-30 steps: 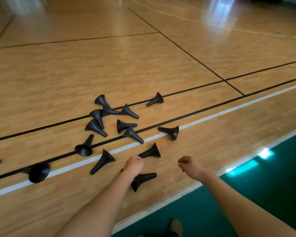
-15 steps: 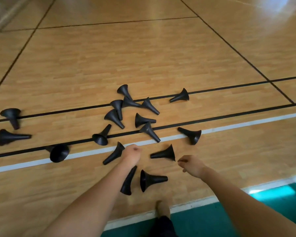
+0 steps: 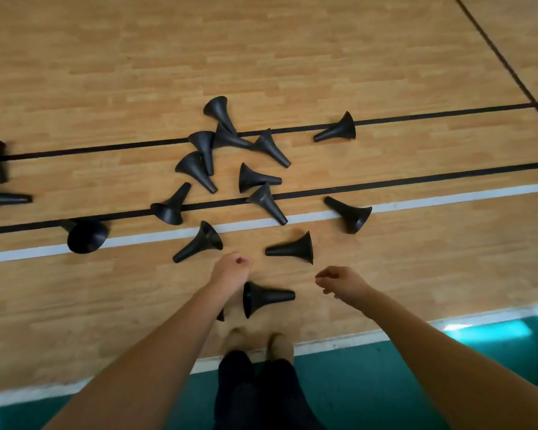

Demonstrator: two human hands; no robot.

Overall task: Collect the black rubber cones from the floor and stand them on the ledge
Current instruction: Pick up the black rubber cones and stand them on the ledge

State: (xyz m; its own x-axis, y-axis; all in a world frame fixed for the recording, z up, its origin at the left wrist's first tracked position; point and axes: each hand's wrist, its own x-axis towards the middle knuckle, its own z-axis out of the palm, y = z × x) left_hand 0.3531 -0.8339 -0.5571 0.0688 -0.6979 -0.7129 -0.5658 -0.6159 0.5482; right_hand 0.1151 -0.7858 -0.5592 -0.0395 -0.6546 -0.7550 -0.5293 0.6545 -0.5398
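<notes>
Plainly, the coming move turns on the nearest cone point(image 3: 266, 297), which lies on its side on the wooden floor point(image 3: 323, 57) between our two hands and just to the near side of them. Its long axis runs left to right. The flared base faces left, almost under our left hand point(image 3: 232, 270), and the narrow tip points right toward our right hand point(image 3: 343, 282). We judge the left hand the nearer (the base sits just beside that wrist), while the right hand would meet the tip first.

A second cone point(image 3: 292, 250) lies just beyond the hands, tip left and base right, about equally near both. Neither hand touches a cone, so far as we can see. The left hand's fingers are clenched into a fist with nothing inside. The right hand's fingers are curled under as well, thumb near the forefinger, and also empty. Either hand would have to uncurl before closing on a stem.

The other cones point(image 3: 196, 170) lie tipped over farther off across the court lines, and the ledge is not in view.
</notes>
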